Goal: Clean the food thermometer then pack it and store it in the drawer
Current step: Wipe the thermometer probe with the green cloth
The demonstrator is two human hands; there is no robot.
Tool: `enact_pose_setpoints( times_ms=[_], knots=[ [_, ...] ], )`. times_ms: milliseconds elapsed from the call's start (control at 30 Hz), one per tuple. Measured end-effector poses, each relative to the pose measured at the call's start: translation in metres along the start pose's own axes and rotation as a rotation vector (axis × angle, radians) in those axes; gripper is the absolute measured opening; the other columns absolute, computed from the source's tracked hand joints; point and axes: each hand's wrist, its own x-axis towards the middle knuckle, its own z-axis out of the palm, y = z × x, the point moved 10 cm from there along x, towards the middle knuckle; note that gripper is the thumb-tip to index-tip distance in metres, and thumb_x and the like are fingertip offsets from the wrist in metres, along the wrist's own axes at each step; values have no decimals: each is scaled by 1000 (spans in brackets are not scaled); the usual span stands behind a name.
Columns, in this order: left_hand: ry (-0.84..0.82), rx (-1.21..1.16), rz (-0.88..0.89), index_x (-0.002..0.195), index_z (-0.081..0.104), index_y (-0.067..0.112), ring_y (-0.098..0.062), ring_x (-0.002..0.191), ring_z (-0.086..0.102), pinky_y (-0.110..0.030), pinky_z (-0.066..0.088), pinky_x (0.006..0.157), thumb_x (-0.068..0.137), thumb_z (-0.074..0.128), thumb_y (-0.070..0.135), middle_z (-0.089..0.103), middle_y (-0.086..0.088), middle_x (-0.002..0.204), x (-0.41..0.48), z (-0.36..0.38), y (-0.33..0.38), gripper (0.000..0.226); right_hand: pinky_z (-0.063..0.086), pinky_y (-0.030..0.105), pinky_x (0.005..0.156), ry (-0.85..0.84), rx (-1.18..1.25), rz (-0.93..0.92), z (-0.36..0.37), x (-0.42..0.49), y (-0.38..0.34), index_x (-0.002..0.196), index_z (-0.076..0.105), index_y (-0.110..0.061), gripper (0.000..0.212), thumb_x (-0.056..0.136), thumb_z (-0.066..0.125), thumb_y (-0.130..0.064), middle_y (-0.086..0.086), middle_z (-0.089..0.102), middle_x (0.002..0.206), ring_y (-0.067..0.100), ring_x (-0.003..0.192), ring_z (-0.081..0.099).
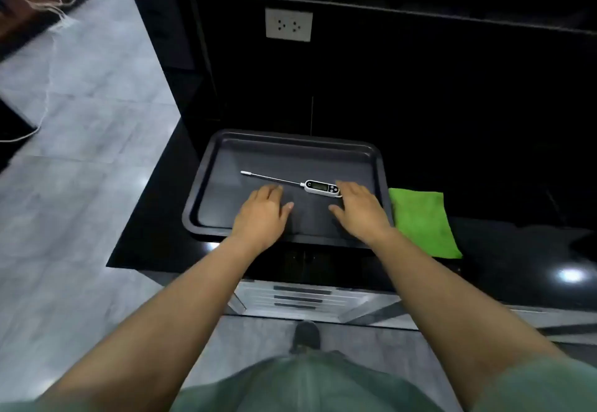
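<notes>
A: Where is the food thermometer (318, 186) found?

B: It is laid flat in the tray (290, 135), about midway between the near and far rims. Its long axis is run almost parallel to those rims. The probe tip is pointed at the left rim and angled slightly toward the far-left corner, while the white display head is turned to the right rim.

A: How are the hands placed against it?

B: Both are held over the tray floor on the near side of the thermometer. The left hand (261, 214) is set just short of the probe's middle. The right hand (360, 210) is set at the head's end, and whether contact is made there cannot be told. On both, the fingers are kept straight and close together, thumbs out to the side, and nothing is pinched.

A: Which hand is favoured for the pickup?

B: The right is judged nearer to the head, the part that can be gripped. The green cloth (423, 221) is also on that side, on the counter (155, 234) just beside the tray's right rim. The probe could then be wiped along its axis.
</notes>
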Motion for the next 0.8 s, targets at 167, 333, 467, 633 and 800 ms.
enact_pose_setpoints(
  times_ms=[167,333,467,633,800],
  knots=[
    [68,-171,-117,135,53,5,-33,123,47,-38,38,104,100,47,31,53,-15,132,8,17,-11,44,33,40,109,-66,-46,-56,14,28,1,149,29,-13,62,96,50,-38,9,40,147,30,132,38],
    [158,-397,-285,117,66,7,-30,105,61,-31,43,92,96,55,24,62,-14,116,24,17,-20,29,37,36,94,39,-101,-152,10,40,-7,129,52,-16,40,94,53,-34,5,52,123,26,113,47],
    [105,-675,-476,98,69,16,-26,93,67,-33,51,88,95,55,25,72,-9,100,37,30,-29,17,35,36,88,83,-90,-160,6,40,-6,122,56,-18,32,95,53,-34,2,54,117,25,109,49],
    [59,-1298,-714,86,54,14,-18,69,60,-26,53,72,100,50,21,62,-6,83,42,48,-22,17,35,37,84,154,-7,-146,-11,34,-3,123,59,-19,34,93,55,-34,3,57,112,27,103,51],
    [85,-1562,-680,88,56,10,-19,80,66,-28,57,78,102,46,17,65,-10,90,41,32,-11,18,34,37,85,189,44,-147,-22,15,-7,124,59,-18,35,92,57,-32,2,57,113,25,103,51]
  ],
)
